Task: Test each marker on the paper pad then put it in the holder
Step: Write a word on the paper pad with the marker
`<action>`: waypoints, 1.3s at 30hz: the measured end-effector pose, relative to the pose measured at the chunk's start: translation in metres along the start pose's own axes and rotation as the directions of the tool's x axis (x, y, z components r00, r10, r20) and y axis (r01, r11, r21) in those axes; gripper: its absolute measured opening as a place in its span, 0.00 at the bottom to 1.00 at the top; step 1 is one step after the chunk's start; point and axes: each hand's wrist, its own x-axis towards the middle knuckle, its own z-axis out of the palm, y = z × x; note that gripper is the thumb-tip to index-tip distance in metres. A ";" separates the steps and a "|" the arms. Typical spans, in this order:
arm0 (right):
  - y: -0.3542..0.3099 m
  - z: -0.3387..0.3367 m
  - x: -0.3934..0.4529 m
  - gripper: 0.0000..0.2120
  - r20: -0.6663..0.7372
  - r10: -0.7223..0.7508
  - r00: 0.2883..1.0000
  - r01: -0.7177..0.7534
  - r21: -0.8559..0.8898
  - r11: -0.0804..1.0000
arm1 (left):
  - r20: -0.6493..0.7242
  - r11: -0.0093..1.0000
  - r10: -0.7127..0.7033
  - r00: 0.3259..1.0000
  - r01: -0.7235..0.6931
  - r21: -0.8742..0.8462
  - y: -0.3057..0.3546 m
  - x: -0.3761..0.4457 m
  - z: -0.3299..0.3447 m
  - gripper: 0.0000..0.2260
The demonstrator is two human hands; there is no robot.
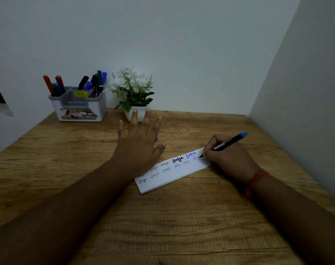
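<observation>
— Where's the marker [228, 141] at this point?

— Right of centre in the frame, pinched in the right hand [227, 156], tip down on the far right end of the paper pad [174, 172]. Black barrel, blue-green end pointing up and right. I'd say it's mid-test, adding one more scribble to the two rows already there.

— And the other hand?

— The left hand [139, 138] is spread, fingers straight, in the middle of the frame above the pad's left part. Probably steadying the pad so it doesn't slide under the tip, though I can't tell whether the palm really presses on it. Something small and blue [156, 138] peeks out just past its fingers; possibly a cap, too hidden to say.

— The holder?

— Upper left, at the back of the table [182, 226] by the wall. The holder [79, 106] is grey and white with several compartments. Red, green and blue markers [54, 86] stand in the left one; black, green and blue ones lean in the right. The front middle sections look bare.

— Anything beside it?

— A small potted plant [133, 92] with white flowers, just right of the holder.
</observation>
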 end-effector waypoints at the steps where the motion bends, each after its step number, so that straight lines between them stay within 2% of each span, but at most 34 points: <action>1: 0.000 0.000 0.000 0.03 0.001 0.009 1.000 -0.009 -0.005 1.000 | -0.002 1.000 0.002 1.000 -0.002 -0.004 0.000 0.000 0.000 0.34; 5: 0.001 0.000 0.003 0.02 -0.006 0.032 0.999 -0.032 0.000 1.000 | 0.015 1.000 0.002 1.000 -0.002 -0.014 0.000 0.000 -0.001 0.34; 12: 0.004 -0.007 0.005 0.02 -0.180 0.110 0.978 -0.046 0.328 0.943 | 0.027 1.000 0.003 1.000 -0.003 -0.009 0.000 0.000 -0.001 0.34; 22: 0.006 -0.013 0.010 0.04 -0.304 0.029 0.952 0.101 0.403 0.910 | 0.033 0.998 -0.012 0.999 0.014 -0.067 -0.008 0.004 -0.011 0.35; 26: 0.000 -0.017 0.014 0.06 -0.299 -0.046 0.953 0.170 0.405 0.899 | 0.151 0.996 -0.055 0.987 0.065 -0.067 -0.018 0.009 -0.018 0.34; 29: -0.014 -0.019 0.025 0.05 -0.246 -0.134 0.960 0.226 0.399 0.888 | 0.237 0.995 -0.069 0.969 0.083 -0.050 -0.022 0.011 -0.023 0.31; 32: -0.028 -0.014 0.040 0.05 -0.177 -0.161 0.971 0.221 0.408 0.886 | 0.231 0.994 -0.050 0.972 0.071 -0.084 -0.029 0.012 -0.022 0.26; 36: -0.036 0.010 0.045 0.04 -0.111 -0.116 0.987 0.157 0.530 0.834 | 0.212 0.989 -0.038 0.977 0.066 -0.129 -0.035 0.013 -0.017 0.16; 39: -0.030 0.022 0.038 0.05 -0.023 -0.155 0.988 0.147 0.478 0.866 | 0.170 0.988 -0.032 0.985 0.058 -0.147 -0.032 0.014 -0.015 0.10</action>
